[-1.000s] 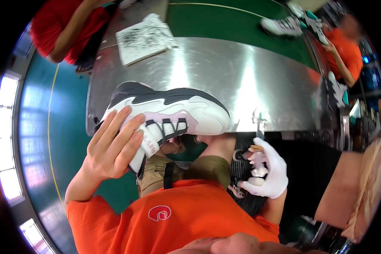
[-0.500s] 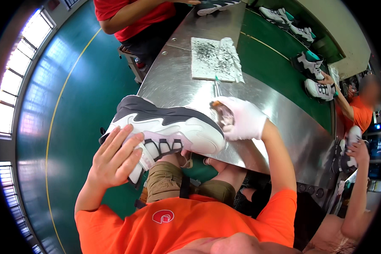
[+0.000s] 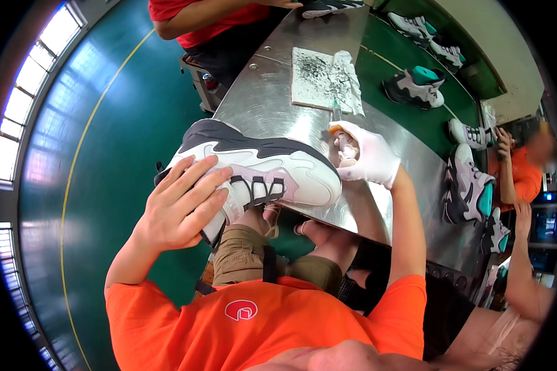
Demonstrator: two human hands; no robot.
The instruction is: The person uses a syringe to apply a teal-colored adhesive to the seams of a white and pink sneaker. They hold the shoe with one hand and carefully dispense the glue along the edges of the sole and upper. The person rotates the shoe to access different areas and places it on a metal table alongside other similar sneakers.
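Four fingers [image 3: 207, 187] of the bare left hand [image 3: 170, 216] show in the head view, nearly straight and slightly parted, lying over the ankle end of a white shoe [image 3: 261, 163]. The thumb is hidden, so I cannot tell whether the hand grips or only presses.

The shoe is on its side at the near-left edge of the tabletop [image 3: 244, 111], toe to the right, its heel end beyond the metal. Its dark grey sole has a wavy edge; the upper joins smooth white panels with a pale lilac one, crossed by thin dark laces.

The right hand [image 3: 366, 153], in a white glove, is just beside the toe, its fingers curled around a slim clear tube [image 3: 336, 112] with a green tip. Something whitish and crumpled shows within the curl.

Past the tip lies a flat white pad [image 3: 312, 80] speckled with black, a wrinkled white cloth [image 3: 346, 82] along its right side. The tabletop is shiny, scuffed metal. Beyond it, another shoe [image 3: 414, 88] stands on a flat green surface [image 3: 377, 93].
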